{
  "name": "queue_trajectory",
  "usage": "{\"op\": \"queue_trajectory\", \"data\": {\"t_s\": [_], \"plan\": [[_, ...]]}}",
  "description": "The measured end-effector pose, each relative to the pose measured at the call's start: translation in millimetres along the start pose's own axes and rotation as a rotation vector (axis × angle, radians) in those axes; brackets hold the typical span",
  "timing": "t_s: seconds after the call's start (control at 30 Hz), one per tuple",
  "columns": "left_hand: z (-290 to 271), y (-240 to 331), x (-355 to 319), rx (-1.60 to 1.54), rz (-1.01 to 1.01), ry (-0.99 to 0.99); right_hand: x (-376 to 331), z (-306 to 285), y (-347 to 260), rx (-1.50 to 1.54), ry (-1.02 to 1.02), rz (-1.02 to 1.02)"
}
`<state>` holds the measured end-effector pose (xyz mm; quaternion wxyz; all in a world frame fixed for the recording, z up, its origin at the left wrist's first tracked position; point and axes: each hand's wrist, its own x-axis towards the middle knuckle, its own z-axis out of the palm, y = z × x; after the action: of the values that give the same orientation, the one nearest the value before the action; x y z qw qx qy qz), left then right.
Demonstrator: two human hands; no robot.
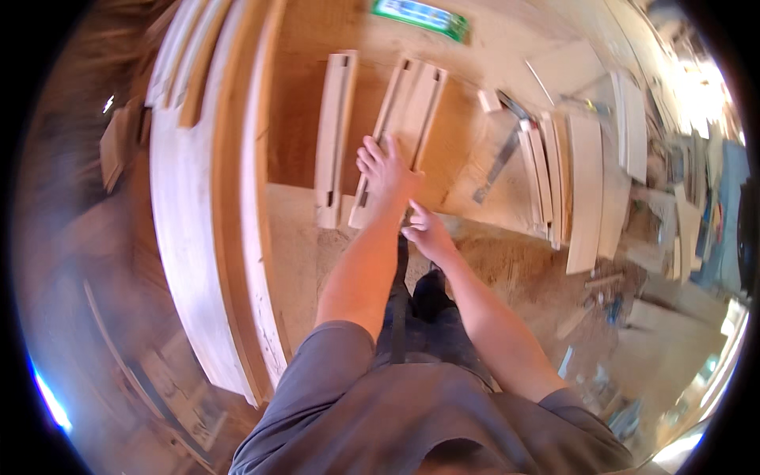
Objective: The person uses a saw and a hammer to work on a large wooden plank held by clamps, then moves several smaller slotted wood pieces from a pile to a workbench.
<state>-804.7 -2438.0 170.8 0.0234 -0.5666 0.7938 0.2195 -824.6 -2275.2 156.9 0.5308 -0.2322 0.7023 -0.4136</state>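
My left hand [386, 176] lies with its fingers spread on two pale wooden strips [412, 103] set side by side; each has a long dark groove. Close to the lower end of the right-hand strip, my right hand [428, 233] has its thumb and forefinger bent around something dark and small that I cannot make out. My left hand and wrist hide the lower part of these strips. A third grooved wooden strip [324, 134] lies apart, just to the left.
Long planks [190, 237] are stacked at left. At right lie a square [499, 162] with a dark blade, a small wood block [488, 100] and a row of upright-looking boards [584, 190]. A green-and-white package [423, 17] lies at the far edge of the worktop [475, 95].
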Motion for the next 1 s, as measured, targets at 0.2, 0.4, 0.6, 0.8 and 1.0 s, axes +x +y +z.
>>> {"op": "queue_trajectory", "data": {"t_s": [0.2,0.4,0.6,0.8,1.0], "plan": [[-10.0,-71.0,-166.3,-0.177,0.086,0.08,-77.5,-81.2,96.9,-0.014,-0.012,-0.03],[-55.3,-226.0,-453.8,-0.35,-0.342,-0.236,-196.9,-119.6,155.8,-0.326,-0.25,0.597],[-11.7,-307.4,-676.2,-0.468,-0.911,-0.082,-230.4,-43.7,159.8,-0.915,-0.53,-0.101],[26.0,-371.1,-819.4,-0.798,-1.13,0.067,-255.5,256.8,12.0,-0.587,-0.314,-0.731],[45.8,-532.1,-939.4,-0.754,-1.121,0.011,-260.1,471.6,-40.3,-0.91,-0.217,-1.063]]}}
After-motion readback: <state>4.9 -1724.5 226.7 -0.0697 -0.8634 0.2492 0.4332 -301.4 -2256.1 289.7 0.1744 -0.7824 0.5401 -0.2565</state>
